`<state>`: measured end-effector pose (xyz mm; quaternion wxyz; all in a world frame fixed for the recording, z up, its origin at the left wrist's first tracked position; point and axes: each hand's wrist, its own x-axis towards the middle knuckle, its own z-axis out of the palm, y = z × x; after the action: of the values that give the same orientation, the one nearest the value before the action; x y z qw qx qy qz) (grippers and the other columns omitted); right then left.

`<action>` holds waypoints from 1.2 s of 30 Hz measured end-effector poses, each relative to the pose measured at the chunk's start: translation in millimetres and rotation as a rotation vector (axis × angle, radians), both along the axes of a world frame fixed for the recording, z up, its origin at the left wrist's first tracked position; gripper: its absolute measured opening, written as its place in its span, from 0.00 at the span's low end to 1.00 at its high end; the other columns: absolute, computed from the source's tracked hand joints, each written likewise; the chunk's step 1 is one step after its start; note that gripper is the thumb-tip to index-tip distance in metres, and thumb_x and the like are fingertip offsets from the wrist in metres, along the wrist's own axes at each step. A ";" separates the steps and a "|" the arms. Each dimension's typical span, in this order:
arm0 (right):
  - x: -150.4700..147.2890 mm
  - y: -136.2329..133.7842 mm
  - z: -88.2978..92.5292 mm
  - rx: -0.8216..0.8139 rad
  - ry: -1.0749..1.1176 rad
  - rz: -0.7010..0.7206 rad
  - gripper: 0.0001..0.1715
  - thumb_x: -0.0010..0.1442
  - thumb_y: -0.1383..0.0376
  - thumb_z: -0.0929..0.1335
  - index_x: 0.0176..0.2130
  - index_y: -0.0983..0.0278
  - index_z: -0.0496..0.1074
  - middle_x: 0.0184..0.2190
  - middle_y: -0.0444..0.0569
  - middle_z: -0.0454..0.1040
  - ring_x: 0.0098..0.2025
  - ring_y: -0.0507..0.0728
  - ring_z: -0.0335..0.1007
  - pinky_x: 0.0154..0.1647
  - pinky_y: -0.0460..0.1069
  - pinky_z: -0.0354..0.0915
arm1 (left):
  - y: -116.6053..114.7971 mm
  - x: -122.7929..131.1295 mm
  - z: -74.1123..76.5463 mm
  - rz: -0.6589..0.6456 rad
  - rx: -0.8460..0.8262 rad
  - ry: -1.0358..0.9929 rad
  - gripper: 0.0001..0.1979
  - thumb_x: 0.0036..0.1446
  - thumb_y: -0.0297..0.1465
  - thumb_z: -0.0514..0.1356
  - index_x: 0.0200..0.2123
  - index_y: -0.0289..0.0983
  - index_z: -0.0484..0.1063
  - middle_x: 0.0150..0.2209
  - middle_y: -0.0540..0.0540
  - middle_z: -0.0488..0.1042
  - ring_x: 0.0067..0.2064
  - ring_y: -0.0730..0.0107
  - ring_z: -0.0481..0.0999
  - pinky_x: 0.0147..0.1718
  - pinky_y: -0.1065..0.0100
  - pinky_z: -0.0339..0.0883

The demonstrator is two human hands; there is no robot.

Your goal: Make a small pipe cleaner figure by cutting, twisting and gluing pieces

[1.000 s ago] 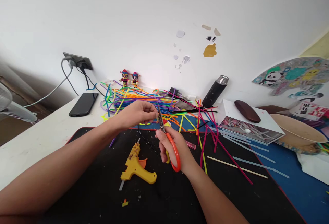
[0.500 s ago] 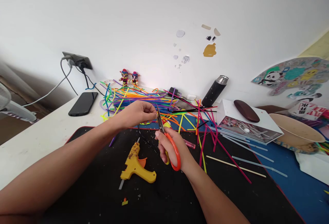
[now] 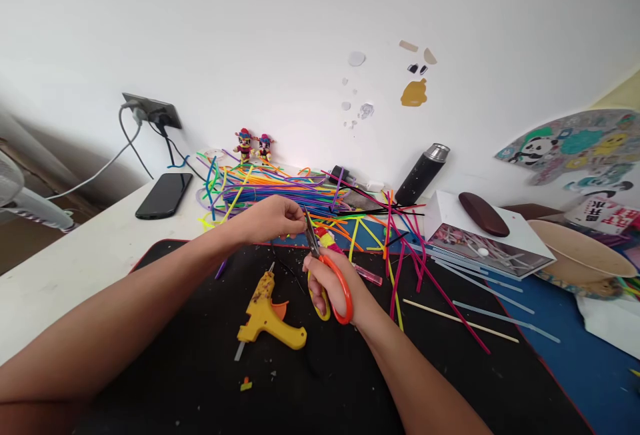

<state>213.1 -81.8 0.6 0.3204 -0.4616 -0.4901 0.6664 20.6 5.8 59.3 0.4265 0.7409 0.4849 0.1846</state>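
The scissors (image 3: 315,246), with orange and yellow handles, are above the black mat (image 3: 200,355), blades pointing away from the person. The right hand (image 3: 334,283) grasps them by the handle loops. Just beside the blades, the left hand (image 3: 274,219) has its fingertips pinched together; I cannot tell on what. Nearer the person lies a yellow glue gun (image 3: 263,315); beyond the hands, a heap of coloured stems (image 3: 280,196)

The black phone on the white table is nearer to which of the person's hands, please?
Left. The left hand is to the right of the black phone, close to the scissors; the right hand, holding the scissors, is farther right and lower in view.
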 end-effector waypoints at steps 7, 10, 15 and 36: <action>0.0 1.2 -1.6 -0.096 0.050 0.009 0.19 0.60 0.49 0.71 0.37 0.60 0.65 0.17 0.34 0.64 0.13 0.49 0.58 0.13 0.44 0.57 | 2.0 0.8 -7.2 0.027 0.018 0.050 0.10 0.46 0.38 0.61 0.24 0.38 0.75 0.21 0.54 0.67 0.24 0.73 0.62 0.23 0.69 0.52; -0.2 0.5 0.5 -0.103 0.050 0.011 0.19 0.59 0.50 0.71 0.37 0.60 0.66 0.17 0.34 0.64 0.13 0.49 0.58 0.13 0.44 0.57 | 3.8 -0.5 -10.7 0.028 0.007 0.057 0.09 0.47 0.37 0.61 0.24 0.37 0.75 0.21 0.53 0.69 0.24 0.72 0.63 0.23 0.69 0.52; 0.5 0.1 3.3 -0.116 0.053 0.005 0.19 0.59 0.50 0.71 0.37 0.60 0.66 0.17 0.34 0.62 0.13 0.49 0.57 0.14 0.44 0.57 | 5.5 -0.8 -10.9 0.022 -0.046 0.038 0.09 0.46 0.37 0.61 0.22 0.37 0.73 0.21 0.51 0.72 0.24 0.71 0.68 0.23 0.70 0.56; 7.1 0.2 11.3 -0.010 -0.040 0.060 0.28 0.63 0.41 0.71 0.41 0.62 0.71 0.17 0.34 0.62 0.13 0.47 0.55 0.13 0.42 0.54 | 13.7 -11.7 -0.3 0.091 -0.110 -0.193 0.10 0.51 0.35 0.67 0.25 0.35 0.75 0.20 0.51 0.71 0.22 0.75 0.67 0.23 0.71 0.61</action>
<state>220.2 -81.6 11.9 0.2881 -0.4618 -0.5066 0.6686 9.0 19.6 59.0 0.5023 0.6724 0.4840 0.2475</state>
